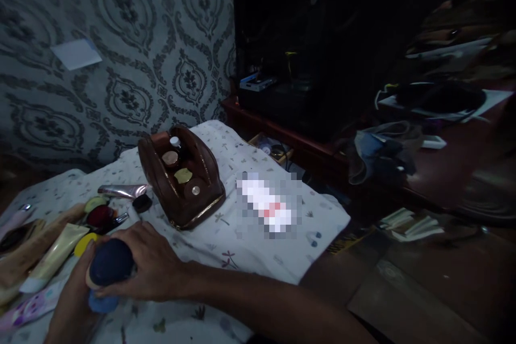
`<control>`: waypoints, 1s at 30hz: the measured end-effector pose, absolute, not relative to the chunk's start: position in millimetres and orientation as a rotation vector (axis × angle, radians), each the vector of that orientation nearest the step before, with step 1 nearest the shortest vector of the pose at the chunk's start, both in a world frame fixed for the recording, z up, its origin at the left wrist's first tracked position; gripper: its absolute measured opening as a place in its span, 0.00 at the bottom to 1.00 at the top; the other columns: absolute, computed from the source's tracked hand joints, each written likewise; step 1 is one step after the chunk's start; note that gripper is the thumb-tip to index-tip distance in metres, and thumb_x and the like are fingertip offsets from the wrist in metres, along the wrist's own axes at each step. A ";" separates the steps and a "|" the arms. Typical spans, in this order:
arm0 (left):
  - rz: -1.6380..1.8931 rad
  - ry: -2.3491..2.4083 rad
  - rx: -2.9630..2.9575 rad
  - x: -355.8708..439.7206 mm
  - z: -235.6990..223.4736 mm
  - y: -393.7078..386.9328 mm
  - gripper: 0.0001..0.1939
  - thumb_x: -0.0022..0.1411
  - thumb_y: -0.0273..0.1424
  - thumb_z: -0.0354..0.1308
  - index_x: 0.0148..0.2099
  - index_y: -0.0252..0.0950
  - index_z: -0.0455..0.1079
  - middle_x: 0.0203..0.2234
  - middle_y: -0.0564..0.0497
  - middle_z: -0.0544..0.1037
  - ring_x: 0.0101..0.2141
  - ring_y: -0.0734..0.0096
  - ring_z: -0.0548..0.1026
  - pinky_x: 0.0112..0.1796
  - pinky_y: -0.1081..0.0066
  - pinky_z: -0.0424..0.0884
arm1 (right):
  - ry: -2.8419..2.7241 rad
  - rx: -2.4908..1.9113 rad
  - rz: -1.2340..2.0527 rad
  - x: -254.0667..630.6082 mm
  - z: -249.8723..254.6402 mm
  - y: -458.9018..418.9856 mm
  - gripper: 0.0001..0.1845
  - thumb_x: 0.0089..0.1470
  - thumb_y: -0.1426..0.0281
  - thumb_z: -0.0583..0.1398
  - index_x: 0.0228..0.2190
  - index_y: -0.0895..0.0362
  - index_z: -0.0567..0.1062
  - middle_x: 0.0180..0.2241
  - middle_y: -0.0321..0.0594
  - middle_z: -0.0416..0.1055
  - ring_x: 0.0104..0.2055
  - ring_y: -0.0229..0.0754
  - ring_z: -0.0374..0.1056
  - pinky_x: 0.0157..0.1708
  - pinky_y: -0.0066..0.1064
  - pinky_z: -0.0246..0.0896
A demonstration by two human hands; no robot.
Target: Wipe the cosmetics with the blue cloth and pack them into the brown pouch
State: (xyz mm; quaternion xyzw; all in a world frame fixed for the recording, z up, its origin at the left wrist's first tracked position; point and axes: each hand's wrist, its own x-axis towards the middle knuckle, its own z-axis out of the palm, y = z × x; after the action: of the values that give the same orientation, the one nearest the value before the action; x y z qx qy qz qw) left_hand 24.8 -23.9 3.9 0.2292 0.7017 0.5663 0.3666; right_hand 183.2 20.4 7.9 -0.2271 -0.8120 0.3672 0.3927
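A small round container with a dark blue top (112, 262) is held between my two hands at the lower left. My left hand (74, 295) closes round its near left side. From the right, my right hand (151, 260) grips it, fingers curled over the far side. A lighter blue piece (102, 302) shows just beneath, but I cannot tell whether it belongs to the container. Beyond my hands an unzipped brown cosmetic bag (161, 193) stands on the patterned white cloth (258, 255), with a white-capped bottle (176, 142) and several round items inside.
Left of my hands lie a cream tube (58, 255), a purple-and-white tube (30, 309), a silvery tube (123, 191), a dark round lid (142, 203) and a yellow round item (85, 244). A blurred-out white item (266, 204) lies right of the bag. A dark red cabinet (322, 158) stands beyond.
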 end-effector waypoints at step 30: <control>0.048 1.682 3.230 99.2 90.5 22.5 0.42 0.48 0.12 0.49 0.62 0.49 0.67 0.58 0.43 0.71 0.64 0.45 0.61 0.26 0.72 0.76 | -1.940 -1.035 0.636 274.2 117.1 158.1 0.29 0.49 0.68 0.67 0.51 0.59 0.64 0.50 0.44 0.69 0.54 0.47 0.67 0.54 0.37 0.61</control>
State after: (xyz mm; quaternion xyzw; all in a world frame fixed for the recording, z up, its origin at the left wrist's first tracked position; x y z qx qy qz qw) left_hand 99.2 22.5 90.5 0.8592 0.4475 0.0127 -0.2475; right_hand 274.2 158.1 117.1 -0.4119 -0.7716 0.2529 0.4135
